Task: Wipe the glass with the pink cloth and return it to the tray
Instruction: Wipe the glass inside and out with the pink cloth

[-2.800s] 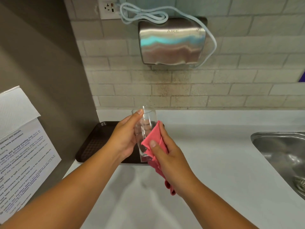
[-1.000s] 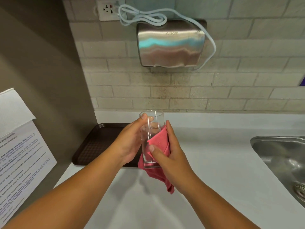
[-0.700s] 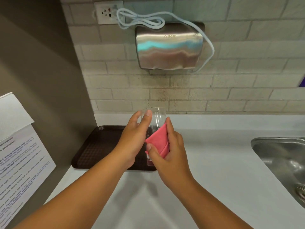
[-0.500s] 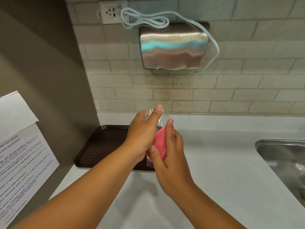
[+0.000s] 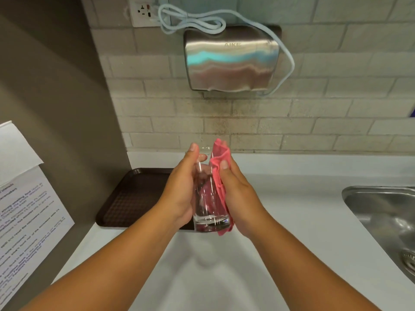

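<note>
A clear drinking glass (image 5: 210, 212) is held upright above the white counter, between both palms. My left hand (image 5: 179, 194) grips its left side, thumb up near the rim. My right hand (image 5: 241, 198) presses the pink cloth (image 5: 220, 162) against the glass's right side; the cloth reaches above the rim and a corner hangs below the base. The dark brown tray (image 5: 132, 196) lies on the counter just behind and left of the hands, partly hidden by my left hand.
A steel hand dryer (image 5: 231, 61) hangs on the tiled wall above, its cable looped to a socket (image 5: 146, 11). A steel sink (image 5: 386, 218) sits at the right. A printed paper notice (image 5: 24, 212) is on the grey side wall at left.
The cloth has slid from the front of the glass round to its right side and up over the rim. My left hand shifted its grip, and the glass now shows between the palms.
</note>
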A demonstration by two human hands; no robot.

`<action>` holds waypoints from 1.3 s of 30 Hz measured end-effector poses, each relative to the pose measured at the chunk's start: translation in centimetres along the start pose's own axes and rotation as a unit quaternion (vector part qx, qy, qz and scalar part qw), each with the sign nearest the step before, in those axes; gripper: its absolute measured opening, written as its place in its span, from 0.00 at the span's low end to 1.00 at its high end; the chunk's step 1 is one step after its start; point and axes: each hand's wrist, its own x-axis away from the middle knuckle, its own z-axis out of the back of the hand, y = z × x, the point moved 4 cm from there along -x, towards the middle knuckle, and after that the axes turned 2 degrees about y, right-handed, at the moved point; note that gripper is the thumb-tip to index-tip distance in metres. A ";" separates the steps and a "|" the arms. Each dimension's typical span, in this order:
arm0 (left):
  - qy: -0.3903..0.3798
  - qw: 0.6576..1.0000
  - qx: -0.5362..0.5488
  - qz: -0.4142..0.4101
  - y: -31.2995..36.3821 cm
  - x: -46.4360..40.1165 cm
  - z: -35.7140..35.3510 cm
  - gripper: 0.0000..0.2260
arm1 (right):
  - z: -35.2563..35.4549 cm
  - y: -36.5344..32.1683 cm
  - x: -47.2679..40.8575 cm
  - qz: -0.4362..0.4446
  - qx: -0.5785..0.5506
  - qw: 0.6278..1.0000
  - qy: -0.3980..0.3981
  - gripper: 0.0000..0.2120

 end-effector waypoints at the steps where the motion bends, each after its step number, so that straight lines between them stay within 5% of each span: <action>1: 0.004 1.000 0.018 0.008 0.1 -0.3 0.2 0.32 | -0.3 0.4 0.7 0.006 0.005 1.000 -0.007 0.23; 6: 0.029 0.997 0.066 0.035 0.9 -1.4 1.4 0.34 | -2.7 2.3 4.7 0.134 0.225 0.965 -0.018 0.29; 11: -0.022 0.998 0.023 0.047 -0.4 -0.6 0.6 0.28 | -3.5 1.3 3.4 0.144 0.414 0.899 0.007 0.30; 14: -0.061 0.996 0.055 0.020 -1.4 -0.3 -0.4 0.21 | -2.3 -0.4 1.0 0.134 0.386 0.911 0.048 0.30; 17: -0.061 0.995 0.075 0.028 -2.0 0.1 -0.8 0.20 | -0.5 -1.6 -1.0 0.066 0.248 0.966 0.041 0.28; 23: -0.009 0.998 0.057 0.026 -0.2 -1.1 0.5 0.30 | -0.7 0.2 1.3 -0.016 0.023 1.000 -0.002 0.22; 27: 0.018 0.998 0.060 0.029 0.6 -1.7 1.8 0.33 | -2.1 1.6 4.3 0.090 0.134 0.985 -0.056 0.28; 32: -0.022 0.997 0.045 0.052 -0.3 -1.2 1.6 0.29 | -3.5 1.5 4.1 0.134 0.378 0.915 -0.036 0.32; 35: -0.067 0.996 0.038 0.052 -1.4 -0.9 1.0 0.25 | -3.2 0.6 2.6 0.121 0.343 0.931 -0.005 0.32; 39: -0.085 0.996 0.014 0.034 -2.2 -0.4 0.3 0.24 | -0.7 -0.4 0.4 0.044 0.162 0.985 0.038 0.28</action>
